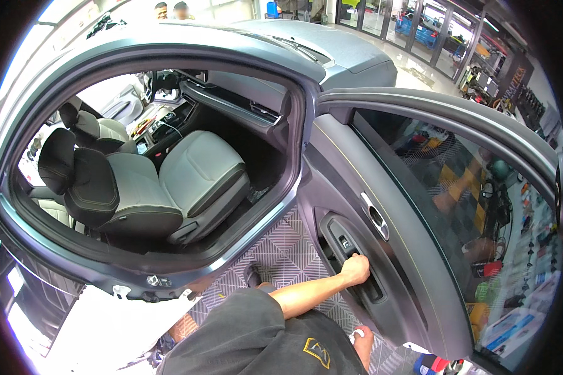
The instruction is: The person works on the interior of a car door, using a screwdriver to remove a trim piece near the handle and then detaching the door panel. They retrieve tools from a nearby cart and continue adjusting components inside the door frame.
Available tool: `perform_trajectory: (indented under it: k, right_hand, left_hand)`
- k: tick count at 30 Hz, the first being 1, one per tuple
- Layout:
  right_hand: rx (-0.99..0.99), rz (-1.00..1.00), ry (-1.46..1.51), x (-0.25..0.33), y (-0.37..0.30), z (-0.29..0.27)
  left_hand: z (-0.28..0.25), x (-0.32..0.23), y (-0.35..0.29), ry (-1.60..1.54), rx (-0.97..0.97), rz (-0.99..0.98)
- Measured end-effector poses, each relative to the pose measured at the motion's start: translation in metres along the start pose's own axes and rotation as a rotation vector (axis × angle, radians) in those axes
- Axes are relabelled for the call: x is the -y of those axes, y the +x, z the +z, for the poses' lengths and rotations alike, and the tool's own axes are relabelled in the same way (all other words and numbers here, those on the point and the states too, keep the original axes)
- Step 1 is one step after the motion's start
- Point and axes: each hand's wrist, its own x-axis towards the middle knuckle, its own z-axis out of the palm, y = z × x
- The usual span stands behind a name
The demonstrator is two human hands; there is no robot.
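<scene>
In the head view, the car door point(413, 250) stands swung open, its hinge edge at the car body and its long axis slanting down to the right; the inner trim faces the person. The armrest point(336, 226) on that trim lies lengthwise along the door. The left hand point(356, 269) curls over the armrest, fingers bent inward — their tips are hidden, so I cannot tell how tightly they press. The right hand point(364, 345), just below the door's armrest, has its fingers closed around a small white item point(357, 334).

Left of the door, the doorway frames a grey seat point(200, 165); beyond the door's upper end lies the hood point(325, 47). A dark sleeve point(231, 322), lower left of the door, blocks part of the tiled floor point(288, 240).

A yellow-outlined emblem point(317, 352) marks the shirt — and behind the door's far edge, a dark sign point(518, 78) bears pale lettering.
</scene>
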Motion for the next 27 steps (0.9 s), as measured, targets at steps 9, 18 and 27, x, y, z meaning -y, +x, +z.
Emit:
perform_trajectory:
  k: [9, 18, 27]
  right_hand:
    - [-0.008, -0.023, -0.092, -0.021, -0.002, 0.003]
    - [0.001, -0.074, -0.042, 0.029, 0.002, -0.002]
    - [0.127, -0.151, 0.01, 0.099, 0.016, 0.003]
  left_hand:
    - [0.003, 0.017, 0.004, -0.095, -0.053, -0.042]
    - [0.008, 0.026, 0.01, 0.014, -0.104, -0.019]
    - [-0.032, 0.002, 0.031, 0.105, 0.225, -0.213]
